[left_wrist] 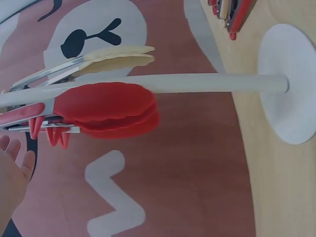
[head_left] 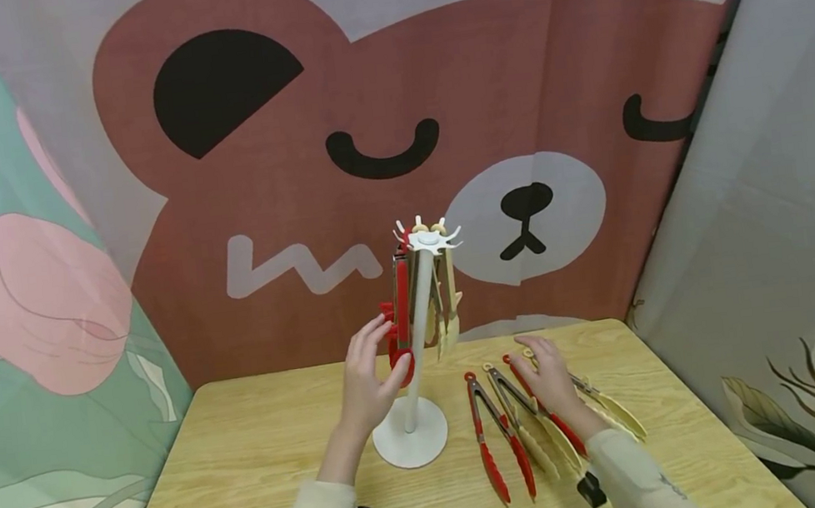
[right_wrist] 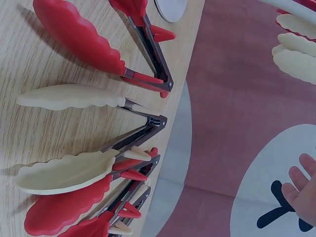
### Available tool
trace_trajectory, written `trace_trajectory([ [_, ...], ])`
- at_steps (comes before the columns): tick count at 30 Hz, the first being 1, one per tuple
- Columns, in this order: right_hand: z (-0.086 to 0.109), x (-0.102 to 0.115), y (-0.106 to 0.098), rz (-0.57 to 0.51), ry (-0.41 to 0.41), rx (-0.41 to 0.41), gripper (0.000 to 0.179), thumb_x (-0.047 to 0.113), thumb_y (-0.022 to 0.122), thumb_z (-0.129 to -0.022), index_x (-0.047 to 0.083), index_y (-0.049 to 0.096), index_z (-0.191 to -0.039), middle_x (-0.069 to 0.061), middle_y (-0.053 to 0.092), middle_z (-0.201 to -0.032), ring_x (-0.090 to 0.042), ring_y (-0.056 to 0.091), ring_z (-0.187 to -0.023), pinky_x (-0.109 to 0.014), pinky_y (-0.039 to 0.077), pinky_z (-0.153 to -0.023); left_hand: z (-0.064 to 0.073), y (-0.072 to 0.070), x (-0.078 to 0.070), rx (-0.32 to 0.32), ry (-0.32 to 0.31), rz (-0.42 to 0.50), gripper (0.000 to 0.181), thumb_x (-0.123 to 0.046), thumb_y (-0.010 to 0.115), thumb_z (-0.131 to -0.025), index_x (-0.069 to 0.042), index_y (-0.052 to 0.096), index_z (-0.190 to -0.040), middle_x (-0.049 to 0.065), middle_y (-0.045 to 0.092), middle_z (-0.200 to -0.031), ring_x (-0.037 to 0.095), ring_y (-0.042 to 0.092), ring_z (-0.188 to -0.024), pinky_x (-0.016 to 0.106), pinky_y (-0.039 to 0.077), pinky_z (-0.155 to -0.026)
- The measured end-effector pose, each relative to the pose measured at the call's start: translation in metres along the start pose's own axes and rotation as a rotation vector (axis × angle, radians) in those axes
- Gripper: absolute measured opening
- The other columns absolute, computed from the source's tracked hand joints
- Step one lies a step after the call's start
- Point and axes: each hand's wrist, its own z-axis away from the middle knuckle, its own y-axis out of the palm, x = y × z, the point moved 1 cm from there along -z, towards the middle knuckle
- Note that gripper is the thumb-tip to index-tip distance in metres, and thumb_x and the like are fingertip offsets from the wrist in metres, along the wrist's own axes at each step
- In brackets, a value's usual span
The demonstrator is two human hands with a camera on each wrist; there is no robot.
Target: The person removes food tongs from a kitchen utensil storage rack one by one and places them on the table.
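A white stand [head_left: 425,311] with a ring of hooks on top rises from a round base. Red tongs [head_left: 401,292] hang on its left side, and cream tongs [head_left: 451,303] hang toward the back right. My left hand [head_left: 367,380] is beside the hanging red tongs, fingers extended and thumb apart, gripping nothing. In the left wrist view the red tongs' scalloped heads [left_wrist: 106,106] hang against the pole, the fingers [left_wrist: 27,163] just beside the handles. My right hand [head_left: 550,376] hovers over tongs on the table, loosely spread and holding nothing; the right wrist view shows its fingers [right_wrist: 298,185] apart from them.
Several red and cream tongs lie spread open on the wooden table [head_left: 251,473], right of the base [head_left: 392,448]; the nearest to it are red tongs [head_left: 493,470], then cream tongs [head_left: 538,444]. A bear-print curtain [head_left: 283,218] hangs behind the table, with more curtains at both sides.
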Motion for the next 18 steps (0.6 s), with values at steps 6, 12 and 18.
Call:
trace_trajectory([
  [6,0.002,0.003,0.0,0.003,0.005,0.021,0.031,0.013,0.062,-0.085,-0.001,0.057,-0.112,-0.018,0.055,-0.111,-0.032,0.047,-0.105,-0.05,0.04,-0.082,0.017,0.002,0.003,0.009,-0.05,0.008,0.04,-0.017,0.062,-0.08,0.005,0.054,-0.113,0.018,0.051,-0.12,0.027,0.046,-0.109,0.041,0.038,-0.089],
  [12,0.002,0.006,0.0,0.006,-0.01,0.01,0.031,0.011,0.062,-0.084,-0.001,0.057,-0.112,-0.017,0.055,-0.109,-0.031,0.048,-0.103,-0.05,0.041,-0.081,0.027,0.003,0.003,0.009,-0.05,-0.007,0.041,-0.02,0.062,-0.082,0.005,0.055,-0.112,0.017,0.051,-0.119,0.028,0.047,-0.107,0.039,0.038,-0.089],
  [18,0.001,0.01,0.0,0.004,-0.068,-0.04,0.03,0.006,0.066,-0.079,-0.001,0.06,-0.107,-0.016,0.058,-0.104,-0.03,0.05,-0.099,-0.049,0.043,-0.078,0.034,0.005,0.005,0.0,-0.078,-0.017,0.04,-0.015,0.065,-0.078,0.004,0.055,-0.113,0.015,0.053,-0.118,0.027,0.047,-0.109,0.042,0.038,-0.089],
])
